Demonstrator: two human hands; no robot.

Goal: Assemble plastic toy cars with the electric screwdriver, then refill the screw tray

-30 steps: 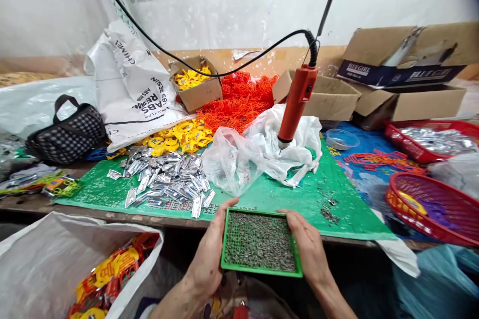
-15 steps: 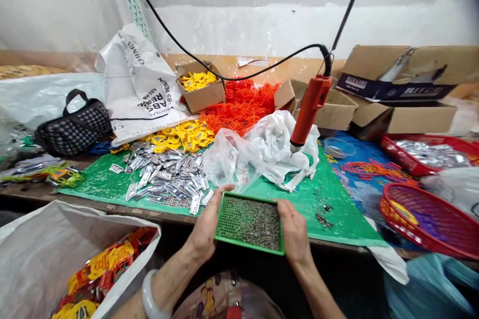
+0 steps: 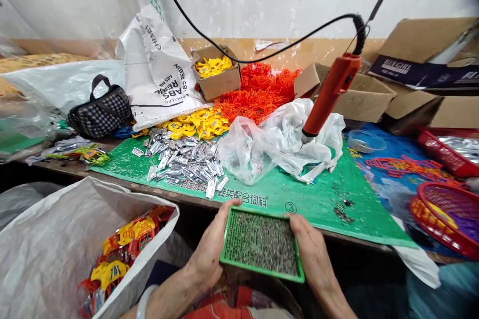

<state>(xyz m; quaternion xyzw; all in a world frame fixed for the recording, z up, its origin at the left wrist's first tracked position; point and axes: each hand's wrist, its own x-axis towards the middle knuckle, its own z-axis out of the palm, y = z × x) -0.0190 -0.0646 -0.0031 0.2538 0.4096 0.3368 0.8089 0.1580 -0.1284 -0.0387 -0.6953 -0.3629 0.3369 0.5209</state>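
A shallow green tray [image 3: 301, 270] is held level between my two hands, just in front of the table edge. Small dark metal pieces, seemingly screws [image 3: 264, 240], cover most of its perforated bottom. My left hand [image 3: 211, 244] grips the tray's left side, and my right hand [image 3: 311, 249] grips its right side. Beyond the tray, a pile of shiny silver parts [image 3: 187, 159] lies on the green sheet [image 3: 299, 204]. A red electric screwdriver [image 3: 331, 97] hangs tilted above crumpled white plastic bags [image 3: 254, 149].
Yellow parts [image 3: 202, 123] and orange-red plastic pieces [image 3: 258, 92] lie farther back, near cardboard boxes [image 3: 220, 85]. At left front stands an open white sack [image 3: 48, 239] containing coloured parts. Red baskets [image 3: 441, 229] sit at right; a checkered bag [image 3: 101, 112] sits at left.
Both hands and the tray have moved lower and slightly right in view. The screws have spread leftward across the tray bottom. My view has tilted down and turned left.
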